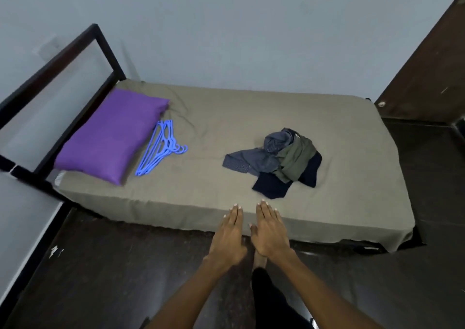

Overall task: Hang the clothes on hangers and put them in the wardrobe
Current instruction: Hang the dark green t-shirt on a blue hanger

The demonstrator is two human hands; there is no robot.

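Both hands (pixel 249 230) short of clothes (pixel 276 160).

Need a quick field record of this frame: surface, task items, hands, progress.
surface: bed with olive-grey sheet, dark frame at its head
hangers: blue hangers bunched flat on the sheet, beside the purple pillow
clothes: pile of clothes, crumpled; blue patterned, olive and dark navy pieces overlapping
left hand: left hand flat, fingers straight, holding nothing, at the near bed edge
right hand: right hand flat, fingers straight, holding nothing
progress: nothing on a hanger yet
wardrobe: not identifiable in view
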